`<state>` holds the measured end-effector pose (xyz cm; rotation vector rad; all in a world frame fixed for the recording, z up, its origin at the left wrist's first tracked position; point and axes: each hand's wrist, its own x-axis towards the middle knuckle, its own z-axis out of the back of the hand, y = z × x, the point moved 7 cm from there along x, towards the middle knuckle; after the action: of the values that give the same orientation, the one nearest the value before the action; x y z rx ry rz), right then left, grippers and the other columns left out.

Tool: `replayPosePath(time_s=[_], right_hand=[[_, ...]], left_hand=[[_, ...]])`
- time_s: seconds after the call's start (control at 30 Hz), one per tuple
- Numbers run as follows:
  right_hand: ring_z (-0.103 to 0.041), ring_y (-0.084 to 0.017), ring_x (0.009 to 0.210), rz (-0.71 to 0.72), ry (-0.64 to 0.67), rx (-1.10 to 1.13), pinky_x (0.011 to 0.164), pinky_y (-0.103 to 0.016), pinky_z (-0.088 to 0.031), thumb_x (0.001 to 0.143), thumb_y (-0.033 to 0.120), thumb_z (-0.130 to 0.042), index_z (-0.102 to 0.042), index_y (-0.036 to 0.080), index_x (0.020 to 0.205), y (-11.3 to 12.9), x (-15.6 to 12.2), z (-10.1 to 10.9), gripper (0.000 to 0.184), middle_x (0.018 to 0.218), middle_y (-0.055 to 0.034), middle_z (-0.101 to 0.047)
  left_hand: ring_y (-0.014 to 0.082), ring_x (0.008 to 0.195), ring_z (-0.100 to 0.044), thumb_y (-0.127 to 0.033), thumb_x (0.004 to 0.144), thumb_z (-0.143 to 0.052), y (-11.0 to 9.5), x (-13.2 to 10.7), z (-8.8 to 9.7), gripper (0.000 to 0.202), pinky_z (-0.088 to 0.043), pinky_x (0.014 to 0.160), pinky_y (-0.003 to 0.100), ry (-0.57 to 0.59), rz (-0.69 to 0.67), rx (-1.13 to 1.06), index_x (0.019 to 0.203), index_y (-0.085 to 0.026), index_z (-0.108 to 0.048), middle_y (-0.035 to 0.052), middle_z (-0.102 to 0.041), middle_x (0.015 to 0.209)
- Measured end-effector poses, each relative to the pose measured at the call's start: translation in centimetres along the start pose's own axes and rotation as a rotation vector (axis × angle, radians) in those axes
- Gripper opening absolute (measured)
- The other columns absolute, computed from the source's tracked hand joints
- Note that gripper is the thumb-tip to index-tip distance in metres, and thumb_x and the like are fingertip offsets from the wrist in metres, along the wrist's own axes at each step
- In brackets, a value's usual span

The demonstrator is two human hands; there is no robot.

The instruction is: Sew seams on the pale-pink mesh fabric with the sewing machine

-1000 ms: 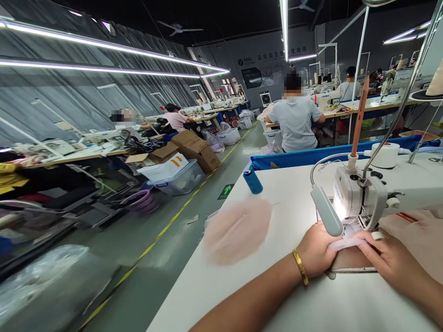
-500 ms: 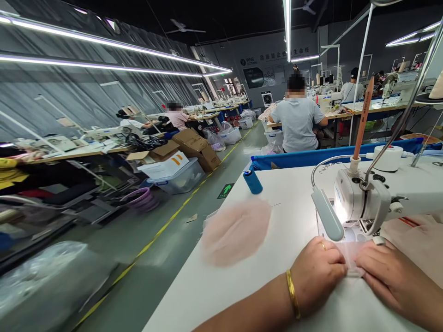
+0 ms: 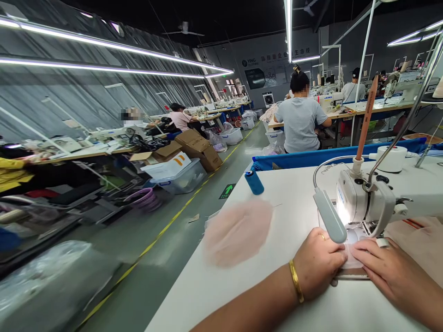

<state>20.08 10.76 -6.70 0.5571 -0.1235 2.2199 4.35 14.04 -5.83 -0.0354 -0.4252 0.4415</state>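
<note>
A white sewing machine [image 3: 363, 193] stands at the right, its lamp lit over the needle area. In front of its presser foot, a small piece of pale sheer fabric [image 3: 351, 262] lies between my hands. My left hand [image 3: 320, 265], wearing a ring and a gold bangle, is closed on the fabric's left side, fingers curled. My right hand [image 3: 389, 267] has its fingers together on the right side; its thumb is partly hidden. The stitching point is hidden by a grey lamp head [image 3: 330, 216]. Left of the hands lies a round pink sheer piece [image 3: 238, 235].
A blue thread cone [image 3: 254, 182] stands near the far edge of the white table [image 3: 277, 286]. More pink sheer fabric [image 3: 418, 244] lies right of the machine. A blue cloth trough [image 3: 311, 157] runs along the back. Co-workers sit at machines beyond.
My hands have shifted slightly, with the right fingers stretched further forward over the fabric. A brownish edge now shows below the fabric. The view has moved a little.
</note>
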Motion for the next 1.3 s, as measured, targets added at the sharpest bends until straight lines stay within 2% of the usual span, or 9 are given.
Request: replayPosePath(time_s=[0.17, 0.5, 0.7, 0.8, 1.0, 1.13, 1.23, 1.3], right_hand=[[-0.071, -0.025, 0.092, 0.069, -0.033, -0.061, 0.082, -0.038, -0.052, 0.098, 0.010, -0.049, -0.071, 0.024, 0.118, 0.6, -0.1, 0.1, 0.033, 0.120, -0.0046, -0.080], [-0.072, -0.025, 0.087, -0.035, -0.032, -0.058, 0.071, -0.037, -0.054, 0.100, 0.011, -0.042, -0.075, 0.022, 0.111, 0.2, 0.3, -0.1, 0.037, 0.111, -0.0091, -0.081], [-0.073, -0.025, 0.086, -0.110, -0.033, -0.013, 0.073, -0.036, -0.056, 0.101, 0.012, -0.041, -0.075, 0.027, 0.116, -0.9, 0.3, -0.7, 0.040, 0.113, -0.0079, -0.081], [-0.074, -0.025, 0.087, -0.133, -0.031, -0.006, 0.073, -0.036, -0.057, 0.102, 0.016, -0.042, -0.074, 0.028, 0.119, -1.5, 0.3, -1.1, 0.038, 0.113, -0.0089, -0.080], [-0.074, -0.025, 0.080, -0.170, -0.051, -0.066, 0.069, -0.035, -0.057, 0.103, 0.020, -0.043, -0.072, 0.031, 0.127, -2.1, 0.3, -1.4, 0.040, 0.113, -0.0096, -0.080], [-0.076, -0.024, 0.083, -0.174, -0.057, -0.061, 0.069, -0.034, -0.058, 0.103, 0.021, -0.043, -0.067, 0.032, 0.139, -2.2, 0.3, -1.5, 0.044, 0.119, -0.0088, -0.080], [-0.077, -0.025, 0.089, -0.150, -0.048, -0.096, 0.071, -0.035, -0.060, 0.105, 0.022, -0.042, -0.064, 0.029, 0.143, -2.2, 0.4, -1.5, 0.044, 0.122, -0.0107, -0.079], [-0.077, -0.027, 0.087, -0.141, -0.061, -0.147, 0.070, -0.039, -0.061, 0.105, 0.024, -0.040, -0.065, 0.026, 0.140, -2.3, 0.5, -1.2, 0.043, 0.120, -0.0123, -0.080]], left_hand=[[0.0185, 0.100, -0.070, -0.015, 0.098, -0.058, -0.6, -0.3, 0.2, 0.014, -0.052, 0.096, 0.035, 0.008, -0.096, -0.074, 0.096, -0.018, -0.072, 0.0038, -0.080, 0.114], [0.0201, 0.093, -0.073, -0.017, 0.099, -0.058, 0.3, 0.0, -0.1, 0.015, -0.052, 0.091, 0.033, -0.010, -0.070, -0.045, 0.090, -0.018, -0.070, 0.0063, -0.080, 0.106], [0.0176, 0.090, -0.071, -0.015, 0.103, -0.055, 0.6, 0.6, 0.5, 0.023, -0.052, 0.087, 0.031, -0.083, -0.024, -0.007, 0.086, -0.018, -0.071, 0.0030, -0.079, 0.095], [0.0171, 0.089, -0.070, -0.017, 0.104, -0.056, 0.9, 0.8, 0.4, 0.024, -0.052, 0.086, 0.031, -0.078, 0.021, -0.007, 0.086, -0.018, -0.072, 0.0019, -0.077, 0.090], [0.0203, 0.098, -0.072, -0.021, 0.104, -0.058, 1.7, 0.8, -0.9, 0.023, -0.054, 0.094, 0.035, -0.062, 0.038, 0.032, 0.086, -0.020, -0.074, 0.0040, -0.080, 0.099], [0.0207, 0.099, -0.072, -0.017, 0.102, -0.057, 1.9, 0.9, -0.7, 0.021, -0.054, 0.094, 0.036, -0.047, 0.039, 0.041, 0.088, -0.020, -0.073, 0.0045, -0.080, 0.102], [0.0241, 0.107, -0.070, -0.030, 0.101, -0.063, 2.2, 1.1, 0.0, 0.015, -0.053, 0.099, 0.039, -0.024, 0.109, 0.014, 0.107, -0.019, -0.072, 0.0076, -0.078, 0.113], [0.0284, 0.112, -0.068, -0.051, 0.096, -0.071, 2.5, 1.1, 0.7, 0.039, -0.053, 0.101, 0.043, -0.018, 0.180, 0.021, 0.117, -0.018, -0.070, 0.0106, -0.075, 0.121]])
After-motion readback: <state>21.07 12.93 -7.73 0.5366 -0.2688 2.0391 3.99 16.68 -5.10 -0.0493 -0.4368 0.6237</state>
